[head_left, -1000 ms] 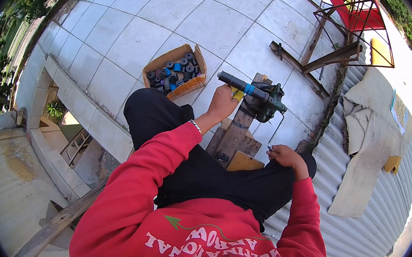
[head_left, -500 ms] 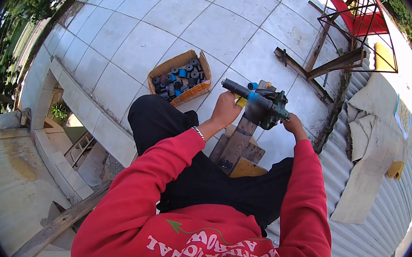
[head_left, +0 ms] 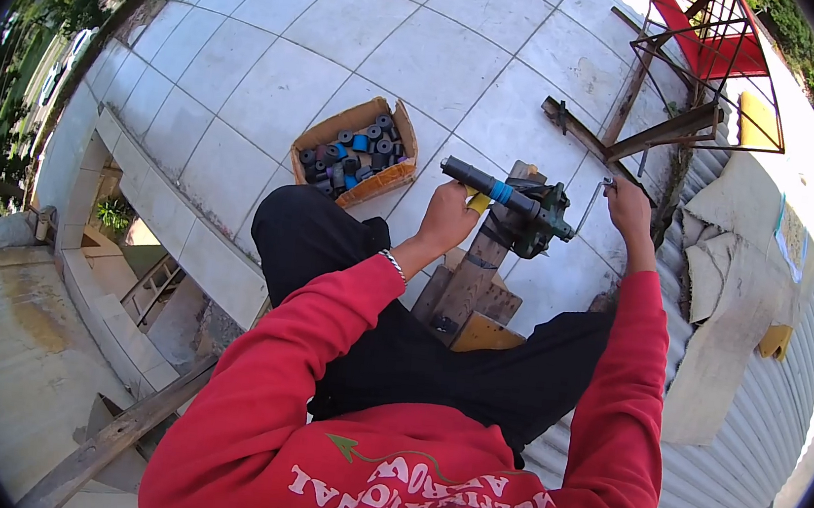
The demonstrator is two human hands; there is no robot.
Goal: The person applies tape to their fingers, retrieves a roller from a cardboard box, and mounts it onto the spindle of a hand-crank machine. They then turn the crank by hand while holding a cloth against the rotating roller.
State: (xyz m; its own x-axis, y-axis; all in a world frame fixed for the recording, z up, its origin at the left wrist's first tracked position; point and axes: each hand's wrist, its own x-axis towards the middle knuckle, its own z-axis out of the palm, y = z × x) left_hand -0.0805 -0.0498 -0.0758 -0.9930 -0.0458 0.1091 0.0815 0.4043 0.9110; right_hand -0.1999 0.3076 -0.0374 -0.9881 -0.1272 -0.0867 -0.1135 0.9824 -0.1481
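Observation:
A dark green metal hand-cranked device [head_left: 546,224] is mounted on a wooden post [head_left: 468,285] in front of my knees. Out of its left side sticks a black cylinder [head_left: 469,174], with a bright blue band [head_left: 501,192] around it. My left hand [head_left: 445,218] is closed just below the cylinder, around a yellow piece [head_left: 478,202] mostly hidden by the fingers. To the right of the device, my right hand [head_left: 630,214] is closed on the end of a thin bent metal crank [head_left: 589,212].
Left of the device, a cardboard box [head_left: 381,185] holds many black, grey and blue cylinders. Rusty metal beams [head_left: 597,145] and a red-seated metal frame [head_left: 716,49] stand at the far right. Corrugated roofing and cardboard sheets [head_left: 728,298] lie right. A tiled ledge [head_left: 200,242] drops off left.
My right hand has swung outward and up to the right, away from the device, with the crank. The blue band, blurred before, now shows sharply. My left hand stays in place.

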